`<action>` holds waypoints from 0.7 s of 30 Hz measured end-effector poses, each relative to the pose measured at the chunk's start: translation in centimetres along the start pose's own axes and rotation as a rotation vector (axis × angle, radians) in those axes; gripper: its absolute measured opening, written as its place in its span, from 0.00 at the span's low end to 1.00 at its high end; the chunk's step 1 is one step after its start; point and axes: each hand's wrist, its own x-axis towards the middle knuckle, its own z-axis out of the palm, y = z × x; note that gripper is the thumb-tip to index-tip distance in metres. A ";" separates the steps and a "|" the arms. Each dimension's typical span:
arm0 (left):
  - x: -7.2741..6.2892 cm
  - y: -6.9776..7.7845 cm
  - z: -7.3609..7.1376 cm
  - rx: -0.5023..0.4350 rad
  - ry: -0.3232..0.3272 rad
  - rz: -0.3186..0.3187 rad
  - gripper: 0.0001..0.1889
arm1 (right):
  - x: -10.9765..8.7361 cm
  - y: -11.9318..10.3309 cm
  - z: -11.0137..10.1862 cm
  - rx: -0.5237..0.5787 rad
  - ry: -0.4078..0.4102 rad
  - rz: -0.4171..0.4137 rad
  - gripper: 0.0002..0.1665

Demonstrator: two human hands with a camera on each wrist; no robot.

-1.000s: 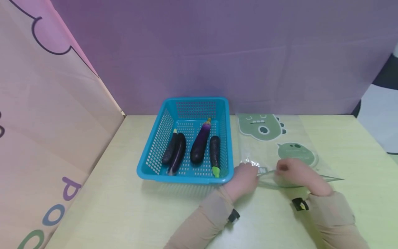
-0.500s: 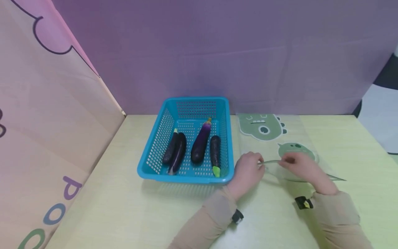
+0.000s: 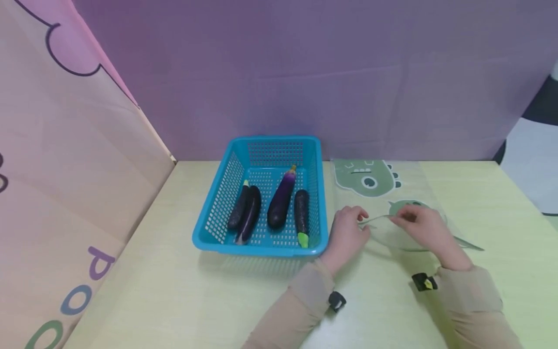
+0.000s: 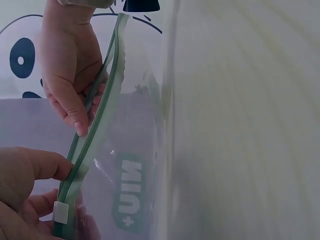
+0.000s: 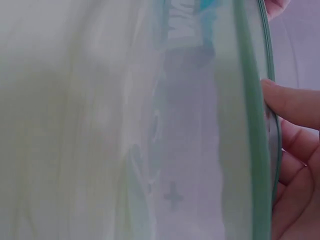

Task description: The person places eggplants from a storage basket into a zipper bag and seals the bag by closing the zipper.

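A clear zip slider bag (image 3: 368,182) printed with green cartoon dinosaurs lies right of the basket, its mouth edge lifted and parted toward the person. My left hand (image 3: 346,237) grips the left end of the green zip strip. In the left wrist view, the white slider (image 4: 61,212) sits by that hand's fingers (image 4: 47,166). My right hand (image 3: 425,230) pinches the mouth edge farther right. Its fingers reach between the two green strips in the left wrist view, and its thumb (image 5: 292,102) lies at the strip in the right wrist view.
Left of the bag, a blue plastic basket (image 3: 209,237) holds several dark eggplants (image 3: 281,201). My left wrist passes close by its front right corner. A purple backdrop (image 3: 305,72) stands at the table's back edge, and a printed panel (image 3: 87,169) on the left.
Both hands have risen slightly from the table, lifting the bag's mouth edge. The left hand has moved a little right and away. The basket and eggplants have not moved.
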 end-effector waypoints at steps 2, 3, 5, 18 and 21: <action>0.1 0.0 0.1 -0.013 -0.001 -0.009 0.11 | 0.1 -0.1 0.0 0.013 0.018 0.005 0.07; 0.1 -0.1 0.1 -0.018 -0.001 -0.013 0.11 | 0.2 -0.1 0.0 0.023 0.024 0.007 0.07; 0.2 -0.1 0.2 -0.037 -0.002 -0.029 0.11 | 0.3 -0.2 0.0 0.039 0.032 0.013 0.08; 0.4 -0.1 0.2 -0.087 -0.034 -0.057 0.04 | 0.9 -0.7 0.4 0.068 0.092 0.021 0.09; 0.5 -0.2 0.3 -0.071 -0.032 -0.025 0.02 | 1.0 -0.8 0.5 0.074 0.095 0.021 0.09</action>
